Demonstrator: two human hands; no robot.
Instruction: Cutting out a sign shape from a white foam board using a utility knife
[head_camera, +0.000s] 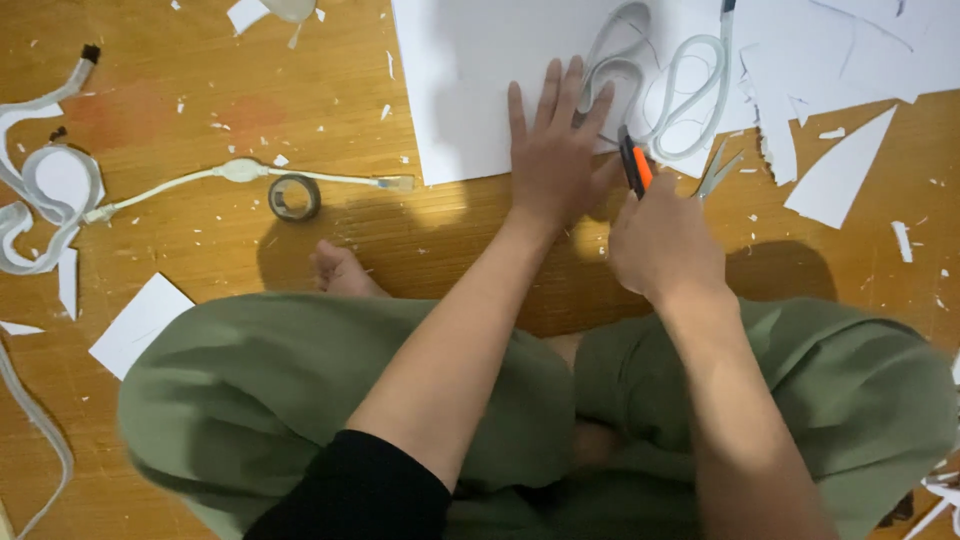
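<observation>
My left hand lies flat, fingers spread, on a large white sheet spread on the wooden floor. My right hand is closed around an orange and black utility knife, its tip at the sheet's near edge, just right of my left hand. A looped white flexible strip rests on the sheet beyond both hands. I sit cross-legged in green trousers, one bare foot showing.
A roll of tape and a thin white cable lie left of the sheet. More white strip curls at the far left. Cut white pieces and scraps litter the floor; grey scissors sit right of the knife.
</observation>
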